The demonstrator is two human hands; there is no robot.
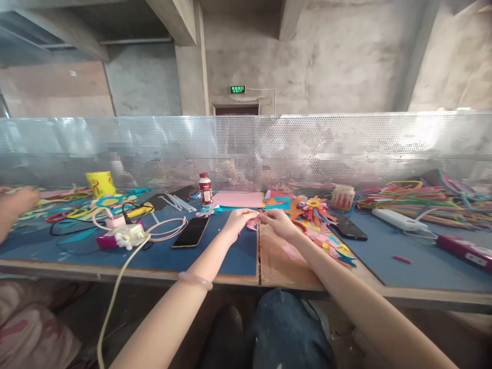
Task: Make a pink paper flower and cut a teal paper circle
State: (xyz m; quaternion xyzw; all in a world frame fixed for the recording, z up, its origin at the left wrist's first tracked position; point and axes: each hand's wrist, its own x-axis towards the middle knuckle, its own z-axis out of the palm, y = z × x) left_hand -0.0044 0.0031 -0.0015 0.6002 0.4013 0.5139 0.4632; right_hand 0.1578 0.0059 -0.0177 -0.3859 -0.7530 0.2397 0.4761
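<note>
Over the middle of the table, my left hand [239,223] and my right hand [277,224] come close together. Both pinch a small piece of pink paper [252,224] between their fingertips; its exact shape is partly hidden. Just right of my right hand lie orange scissor handles [300,226], partly covered by my wrist. Beyond them sits a paper flower [313,205] in orange, red and yellow. Cut paper petals [330,245] in pink, yellow and blue are heaped beside my right forearm. Behind my hands lie pink paper sheets [238,199].
Left of my hands are a black phone [191,232], a red-capped bottle [205,189] and a power strip [125,237] with cables. To the right are another phone [350,228], a glass jar [343,198] and a white charger [398,220]. A perforated metal screen [307,154] stands behind. Another person's hand [19,202] shows far left.
</note>
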